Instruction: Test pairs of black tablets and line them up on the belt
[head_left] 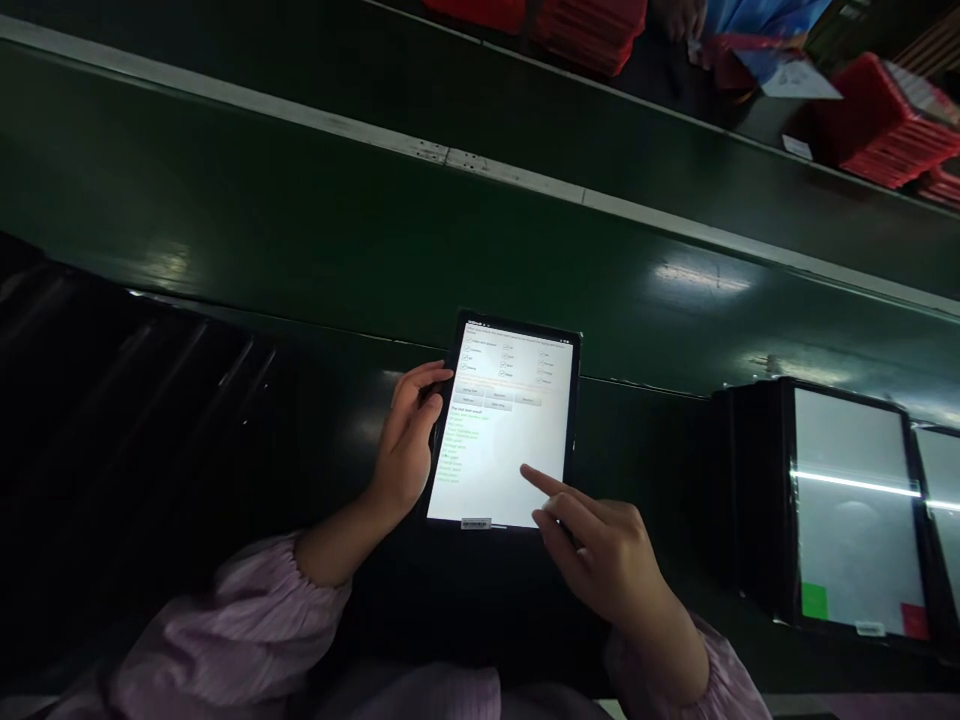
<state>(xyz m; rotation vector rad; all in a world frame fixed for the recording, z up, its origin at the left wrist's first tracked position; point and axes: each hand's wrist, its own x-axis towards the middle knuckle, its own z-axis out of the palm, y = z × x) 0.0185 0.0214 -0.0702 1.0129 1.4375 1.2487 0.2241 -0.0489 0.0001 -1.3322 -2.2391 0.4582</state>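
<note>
A tablet [510, 440] with a lit white screen is held in front of me, slightly tilted. Its screen shows checkboxes, grey buttons and a list of green text lines, and a small barcode label sits at its bottom edge. My left hand [409, 435] grips the tablet's left edge, thumb at the front. Over the lower right of the screen is my right hand [592, 540], index finger stretched out and the other fingers curled. Whether that fingertip touches the glass I cannot tell. Nothing shows in the right hand.
At the right stand stacked tablets, the top one [859, 500] lit white with green and red corner squares. A green conveyor surface [337, 240] with a metal rail [510, 175] runs beyond. Farther off are stacks of red items [892, 120] and another person's hand [679, 18]. Dark shiny items lie left.
</note>
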